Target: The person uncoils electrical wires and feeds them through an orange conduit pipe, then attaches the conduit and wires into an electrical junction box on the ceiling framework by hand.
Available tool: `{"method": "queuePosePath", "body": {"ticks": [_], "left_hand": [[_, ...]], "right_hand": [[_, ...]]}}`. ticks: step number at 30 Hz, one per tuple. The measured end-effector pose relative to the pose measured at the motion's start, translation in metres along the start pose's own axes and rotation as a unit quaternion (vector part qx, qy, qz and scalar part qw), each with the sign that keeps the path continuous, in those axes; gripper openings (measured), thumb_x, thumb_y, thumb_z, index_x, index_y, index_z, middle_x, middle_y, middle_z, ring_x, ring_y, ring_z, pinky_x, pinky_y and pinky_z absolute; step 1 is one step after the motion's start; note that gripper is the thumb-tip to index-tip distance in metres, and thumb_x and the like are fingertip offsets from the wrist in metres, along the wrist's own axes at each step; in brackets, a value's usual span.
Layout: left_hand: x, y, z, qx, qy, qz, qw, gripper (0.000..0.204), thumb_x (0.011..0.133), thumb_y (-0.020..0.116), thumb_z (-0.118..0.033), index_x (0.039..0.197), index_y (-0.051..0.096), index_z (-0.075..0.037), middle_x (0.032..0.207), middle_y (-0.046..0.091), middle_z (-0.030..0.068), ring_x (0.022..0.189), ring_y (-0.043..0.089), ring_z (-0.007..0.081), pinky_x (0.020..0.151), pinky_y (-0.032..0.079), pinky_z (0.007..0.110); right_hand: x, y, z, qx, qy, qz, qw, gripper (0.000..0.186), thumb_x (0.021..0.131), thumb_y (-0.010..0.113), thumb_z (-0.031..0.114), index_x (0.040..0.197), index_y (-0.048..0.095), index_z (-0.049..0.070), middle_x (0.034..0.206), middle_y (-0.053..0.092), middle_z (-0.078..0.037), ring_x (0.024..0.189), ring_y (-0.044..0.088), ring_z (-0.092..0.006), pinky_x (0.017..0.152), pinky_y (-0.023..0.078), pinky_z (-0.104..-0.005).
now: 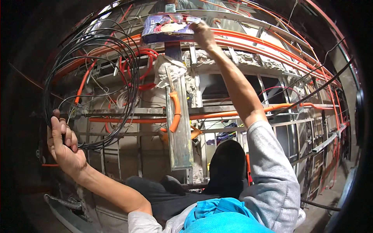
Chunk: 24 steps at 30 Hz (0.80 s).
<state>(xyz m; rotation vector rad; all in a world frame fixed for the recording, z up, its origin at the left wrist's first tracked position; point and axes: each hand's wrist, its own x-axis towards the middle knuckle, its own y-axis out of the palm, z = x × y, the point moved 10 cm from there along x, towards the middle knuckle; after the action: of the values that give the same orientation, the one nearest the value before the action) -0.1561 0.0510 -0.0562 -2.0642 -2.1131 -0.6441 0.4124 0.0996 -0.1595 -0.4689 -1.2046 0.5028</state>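
Observation:
My left hand (67, 146), out at the left, has its fingers curled around a large loose coil of black cable (101, 146). The loops hang in the air and fan out to the upper right of the hand. My right arm reaches far forward. At its end my right hand (204, 35) grips the right end of a torn purple-and-white cardboard box (168, 37). Red wire shows through the opening in the box's front. The box sits level at the top of an upright metal channel (180, 143); part of the right fingers is hidden against it.
A crumpled whitish bag (169, 72) and a short orange conduit piece (175, 112) lie along the metal channel. Orange conduits (264, 40) run across behind the box. A red wire coil (149, 66) hangs behind the black loops. Metal framing (303, 120) spreads to the right.

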Motion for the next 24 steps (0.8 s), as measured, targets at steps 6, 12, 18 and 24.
{"method": "queuePosePath", "body": {"ticks": [6, 12, 18, 24], "left_hand": [[0.000, 0.002, 0.017, -0.029, -0.007, 0.002, 1.000, 0.031, 0.102, 0.064, -0.022, 0.122, 0.064, 0.002, 0.076, 0.051, -0.0044, 0.050, 0.030, -0.0022, 0.038, 0.019, 0.016], [-0.001, 0.021, 0.032, -0.023, -0.021, 0.001, 1.000, 0.029, 0.102, 0.063, -0.022, 0.120, 0.065, 0.001, 0.074, 0.051, -0.0044, 0.049, 0.031, -0.0018, 0.039, 0.021, 0.016], [-0.008, 0.050, 0.040, -0.060, -0.024, 0.055, 0.996, 0.033, 0.101, 0.065, -0.023, 0.122, 0.062, 0.002, 0.077, 0.049, -0.0038, 0.057, 0.039, -0.0009, 0.042, 0.027, 0.016], [-0.016, 0.076, 0.049, -0.070, -0.045, 0.100, 0.991, 0.036, 0.101, 0.065, -0.027, 0.125, 0.060, 0.000, 0.081, 0.050, -0.0041, 0.063, 0.042, 0.0000, 0.049, 0.034, 0.015]], "right_hand": [[0.030, -0.111, -0.063, 0.344, 0.308, -0.173, 0.870, 0.023, 0.094, 0.060, 0.012, 0.115, 0.070, 0.010, 0.109, 0.070, -0.009, 0.094, 0.067, -0.0182, 0.082, 0.054, -0.0319], [0.039, -0.188, -0.006, 0.450, 0.134, -0.245, 0.848, 0.027, 0.104, 0.059, 0.029, 0.120, 0.068, 0.010, 0.093, 0.059, 0.003, 0.086, 0.053, -0.0084, 0.076, 0.046, -0.0272], [-0.002, -0.180, 0.123, 0.576, 0.090, -0.088, 0.808, 0.022, 0.101, 0.062, 0.020, 0.118, 0.068, 0.006, 0.097, 0.065, 0.003, 0.089, 0.058, -0.0098, 0.081, 0.047, -0.0283], [-0.062, -0.134, 0.236, 0.497, -0.115, 0.026, 0.860, 0.019, 0.100, 0.063, 0.018, 0.116, 0.072, 0.010, 0.102, 0.072, -0.009, 0.092, 0.070, -0.0204, 0.080, 0.058, -0.0319]]}}
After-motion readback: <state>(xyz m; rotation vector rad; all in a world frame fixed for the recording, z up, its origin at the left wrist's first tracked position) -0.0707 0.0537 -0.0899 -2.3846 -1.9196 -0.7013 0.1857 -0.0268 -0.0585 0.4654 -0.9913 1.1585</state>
